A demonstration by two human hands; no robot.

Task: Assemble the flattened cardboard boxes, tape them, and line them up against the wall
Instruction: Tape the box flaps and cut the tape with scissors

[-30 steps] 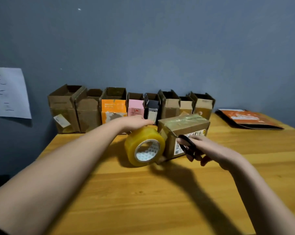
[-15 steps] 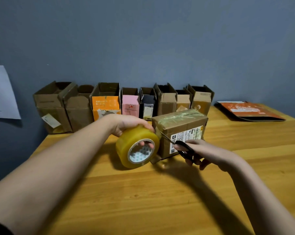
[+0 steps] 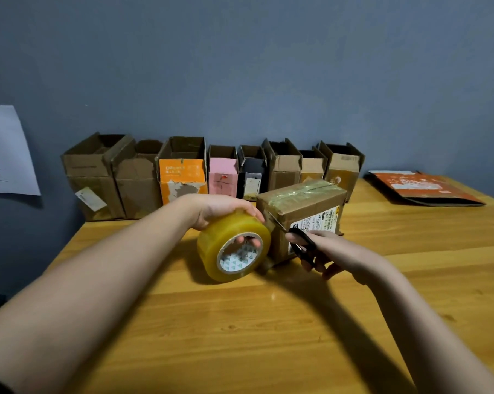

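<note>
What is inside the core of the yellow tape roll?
Fingertips of the left hand show inside the tape roll core, above white patterned lining. The core's far end is hidden.

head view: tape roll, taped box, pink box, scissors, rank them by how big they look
1. taped box
2. tape roll, close behind, though it sits nearer the camera, so this is unsure
3. pink box, but it stands farther back by the wall
4. scissors, partly hidden in the right hand
</note>
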